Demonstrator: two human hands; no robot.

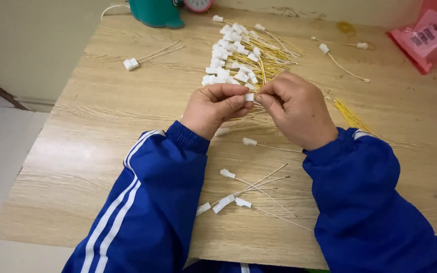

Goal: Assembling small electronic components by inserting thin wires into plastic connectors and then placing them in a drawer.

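Above the wooden table (92, 131), left hand (213, 108) and right hand (297, 108) meet at centre, both pinching one small white connector (249, 96) between fingertips; heap of white connectors on yellow wires (238, 53) just behind; loose wired connectors (238, 194) near the sleeves; pink bag (428, 35) far right.

Matt pale wood-grain table (102, 116), white plastic connector (249, 96), smooth blue cloth sleeves (153, 202), glossy pink plastic bag (428, 35)

A single head-worn camera looks steeply down and forward over the wooden table (87, 151), close enough that the blue sleeves fill the lower frame. The table's far edge meets the wall at the top; floor shows left of it.
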